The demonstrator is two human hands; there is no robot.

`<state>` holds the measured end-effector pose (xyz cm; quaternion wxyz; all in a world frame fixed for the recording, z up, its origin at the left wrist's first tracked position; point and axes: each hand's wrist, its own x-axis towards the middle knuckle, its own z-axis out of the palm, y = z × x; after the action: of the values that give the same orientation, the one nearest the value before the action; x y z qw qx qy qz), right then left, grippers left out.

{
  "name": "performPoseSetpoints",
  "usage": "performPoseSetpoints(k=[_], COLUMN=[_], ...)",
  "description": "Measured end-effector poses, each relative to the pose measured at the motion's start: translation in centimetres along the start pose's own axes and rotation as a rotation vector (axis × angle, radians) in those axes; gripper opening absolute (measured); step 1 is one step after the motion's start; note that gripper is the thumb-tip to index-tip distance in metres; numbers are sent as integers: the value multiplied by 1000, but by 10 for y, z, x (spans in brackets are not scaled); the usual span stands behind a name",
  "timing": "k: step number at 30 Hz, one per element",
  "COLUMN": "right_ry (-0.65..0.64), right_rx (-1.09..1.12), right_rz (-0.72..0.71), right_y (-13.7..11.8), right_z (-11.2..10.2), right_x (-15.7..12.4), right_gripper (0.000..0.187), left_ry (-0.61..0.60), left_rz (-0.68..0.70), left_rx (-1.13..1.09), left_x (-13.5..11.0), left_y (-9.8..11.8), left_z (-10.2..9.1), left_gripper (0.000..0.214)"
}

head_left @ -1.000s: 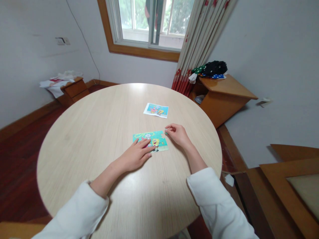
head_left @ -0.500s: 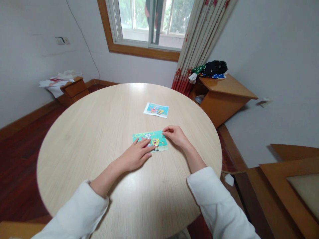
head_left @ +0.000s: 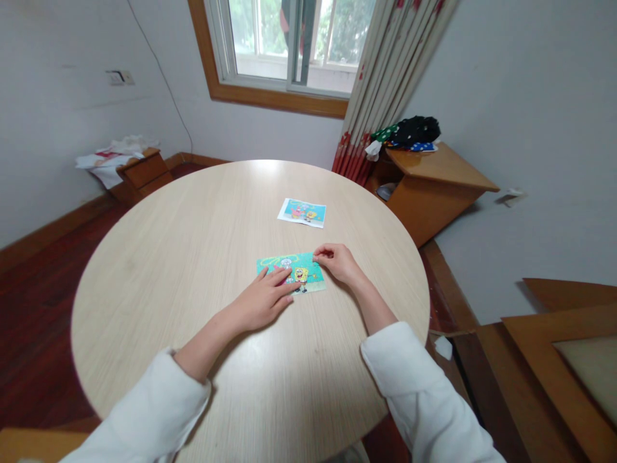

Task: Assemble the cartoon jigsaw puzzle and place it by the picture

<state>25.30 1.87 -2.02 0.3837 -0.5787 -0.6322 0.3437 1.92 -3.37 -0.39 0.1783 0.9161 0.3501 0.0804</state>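
Note:
A small turquoise jigsaw puzzle [head_left: 313,276] with cartoon figures lies flat on the round table, a yellow square figure near its middle. Across its left part rests my left hand [head_left: 263,299], palm down with fingers spread, hiding some of the picture. At the upper right corner, my right hand [head_left: 337,262] has thumb and forefinger pinched on what seems to be a small puzzle piece, mostly hidden by the fingertips. Farther back lies a creased paper print [head_left: 303,213] with a similar cartoon scene and a white border; neither hand touches it.
The pale wooden round table [head_left: 164,276] fills the middle. Behind it are a window and a curtain [head_left: 380,77]. A wooden cabinet [head_left: 434,180] with dark cloths stands at the right, a small wooden stand [head_left: 147,172] with white cloths at the left.
My right fingertips have shifted very slightly left at the puzzle's upper right corner. My left hand and the paper print have stayed in place.

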Motion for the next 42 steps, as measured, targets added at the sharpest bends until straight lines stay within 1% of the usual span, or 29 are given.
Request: performPoseSetpoints(k=[15, 21, 26, 30, 34, 39, 42], right_ry=[14, 8, 8, 20, 39, 44, 41], right_rx=[-126, -128, -136, -143, -157, -139, -81], right_rz=[-8, -9, -2, -28, -23, -4, -19], right_y=[-2, -3, -6, -5, -3, -2, -2], right_z=[3, 3, 4, 4, 5, 4, 4], right_x=[0, -1, -2, -2, -2, -1, -2], right_gripper=[6, 5, 2, 11, 18, 18, 11], left_ry=[21, 18, -8, -13, -4, 25, 51], left_rz=[7, 5, -10, -8, 0, 3, 4], left_rx=[8, 2, 13, 15, 10, -3, -11], left_x=[0, 0, 0, 0, 0, 0, 0], left_y=[0, 0, 2, 2, 2, 2, 0], left_z=[2, 1, -1, -2, -2, -1, 1], left_gripper=[42, 42, 42, 42, 42, 41, 40])
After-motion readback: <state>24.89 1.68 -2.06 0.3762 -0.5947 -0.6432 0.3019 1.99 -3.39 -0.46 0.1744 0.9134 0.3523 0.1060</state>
